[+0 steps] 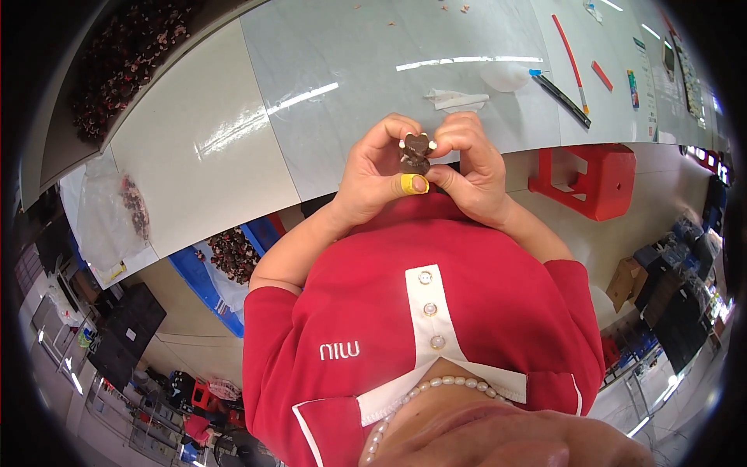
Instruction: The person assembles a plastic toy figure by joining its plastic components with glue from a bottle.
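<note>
Two hands meet over the near edge of the pale desk point(233, 148), just above the person's red shirt, and pinch one small brown part point(416, 152) between them. The left hand point(373, 175) curls its fingers over the top of the part, with a thumb wearing a yellow finger cot point(411, 184) pressed up under it. The right hand point(471, 167) closes on the part from the other side, fingertips at its upper rim. The part is dark brown, roughly heart-shaped on top, with pale spots at its corners; finer detail is too small to tell.

Beyond the hands a scrap of white paper point(457, 99) lies on the desk. Further right lie a long black strip with a blue end point(562, 97), a thin red rod point(570, 62) and a short red bar point(601, 75), well apart from the hands. A narrow coloured label point(633, 88) sits near the desk's right end. At the far left, a clear plastic bag point(117, 218) holding dark pieces hangs over the desk's corner, and a dark bin of similar small pieces point(128, 54) runs along the desk's far side. Below the desk, a blue crate point(226, 265) holds more dark pieces, a red plastic stool point(595, 180) stands on the floor to the right, and a brown cardboard box point(626, 282) sits beyond it.
</note>
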{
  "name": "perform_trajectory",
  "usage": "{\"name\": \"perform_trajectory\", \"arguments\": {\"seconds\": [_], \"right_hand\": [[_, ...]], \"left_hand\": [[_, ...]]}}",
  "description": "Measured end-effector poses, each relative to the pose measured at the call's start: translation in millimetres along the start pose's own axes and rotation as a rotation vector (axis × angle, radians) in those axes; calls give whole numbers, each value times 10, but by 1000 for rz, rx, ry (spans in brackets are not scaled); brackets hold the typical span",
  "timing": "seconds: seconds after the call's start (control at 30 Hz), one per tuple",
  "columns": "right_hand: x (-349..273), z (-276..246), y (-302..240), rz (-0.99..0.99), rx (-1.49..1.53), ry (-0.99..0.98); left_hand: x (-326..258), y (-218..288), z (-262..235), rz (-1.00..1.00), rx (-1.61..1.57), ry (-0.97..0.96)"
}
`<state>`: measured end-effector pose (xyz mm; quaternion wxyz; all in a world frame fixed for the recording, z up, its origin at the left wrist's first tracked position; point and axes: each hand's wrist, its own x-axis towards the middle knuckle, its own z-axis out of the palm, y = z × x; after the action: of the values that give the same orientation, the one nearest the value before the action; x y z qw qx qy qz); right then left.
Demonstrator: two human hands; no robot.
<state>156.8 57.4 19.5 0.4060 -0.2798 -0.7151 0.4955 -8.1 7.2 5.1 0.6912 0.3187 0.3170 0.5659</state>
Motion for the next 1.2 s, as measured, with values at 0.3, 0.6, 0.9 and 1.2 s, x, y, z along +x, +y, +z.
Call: {"name": "perform_trajectory", "arguments": {"seconds": [0.3, 0.6, 0.9, 1.2], "right_hand": [[11, -11, 0, -2, -21, 1], [49, -30, -22, -23, -44, -16], [57, -33, -26, -26, -93, -13], [21, -19, -28, 74, -74, 19]], "left_hand": [[3, 3, -3, -19, -15, 10], [7, -4, -38, -37, -127, -30], [-15, -57, -80, -44, -187, -24], [11, -2, 53, -33, -213, 114]]}}
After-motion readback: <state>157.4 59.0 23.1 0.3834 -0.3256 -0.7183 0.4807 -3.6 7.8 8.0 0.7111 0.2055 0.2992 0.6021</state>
